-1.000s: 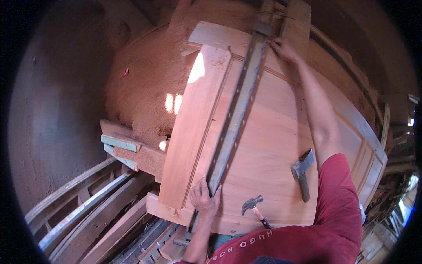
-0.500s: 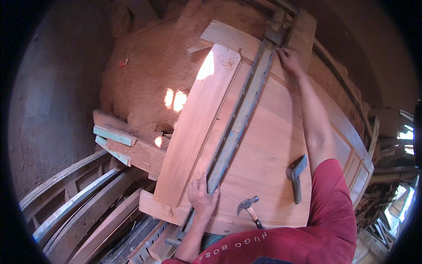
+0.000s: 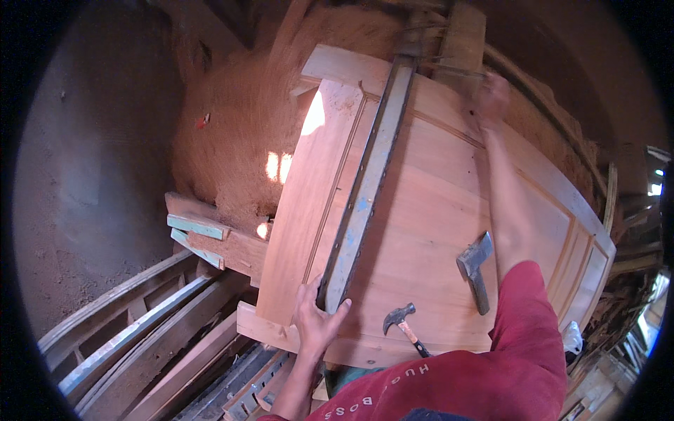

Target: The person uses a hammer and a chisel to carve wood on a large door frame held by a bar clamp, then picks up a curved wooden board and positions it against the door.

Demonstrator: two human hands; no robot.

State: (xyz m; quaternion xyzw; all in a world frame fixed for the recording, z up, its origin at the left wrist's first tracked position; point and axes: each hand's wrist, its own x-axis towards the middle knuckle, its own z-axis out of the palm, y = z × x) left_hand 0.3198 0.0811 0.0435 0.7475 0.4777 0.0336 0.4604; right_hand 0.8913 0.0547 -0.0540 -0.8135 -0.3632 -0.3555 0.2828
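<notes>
A long metal bar clamp (image 3: 366,200) with worn blue paint lies lengthwise over a pale wooden panelled door (image 3: 428,210). My left hand (image 3: 317,321) is closed round the clamp's near end, thumb on its right side and fingers on its left. Beyond the door's far edge, my right hand (image 3: 493,98) is smeared by motion, at the right end of a thin rod (image 3: 456,68) by the clamp's far end. Its fingers cannot be made out. A claw hammer (image 3: 406,327) and a hatchet (image 3: 476,270) with a short handle rest on the door, nearer my body.
A thick wooden beam (image 3: 463,35) stands past the far edge. Brown sawdust (image 3: 232,154) covers the ground at the left. Curved wooden frames (image 3: 133,330) are stacked at lower left, beside boards with pale green ends (image 3: 200,226). Scrap wood lies at the right.
My right hand has left the clamp's far end and moved right. The clamp now lies at a steeper angle, its far end shifted left. My left hand still holds the near end.
</notes>
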